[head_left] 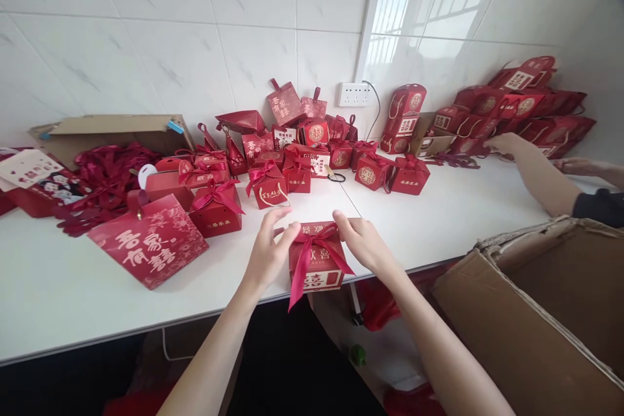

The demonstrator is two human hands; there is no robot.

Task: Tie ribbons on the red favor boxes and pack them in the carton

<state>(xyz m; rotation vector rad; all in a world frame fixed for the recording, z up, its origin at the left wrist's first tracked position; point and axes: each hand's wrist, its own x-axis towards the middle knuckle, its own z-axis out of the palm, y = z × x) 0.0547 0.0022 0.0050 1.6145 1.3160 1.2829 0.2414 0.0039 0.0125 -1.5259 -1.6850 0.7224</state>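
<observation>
A small red gift box (318, 271) with gold characters stands at the front edge of the white table (58, 286). A red ribbon (312, 248) is tied over its top, its ends hanging down the front. My left hand (269, 248) pinches the ribbon at the box's top left. My right hand (361, 242) grips the ribbon at the top right. Both hands touch the box.
Several finished red boxes with bows (266, 183) fill the table's middle. A flat red bag (149, 244) lies at left, loose ribbons (110, 172) behind it. Open cardboard carton (546, 312) at right. Another person's arm (541, 172) reaches toward stacked red bags (517, 107). Wall socket (354, 94).
</observation>
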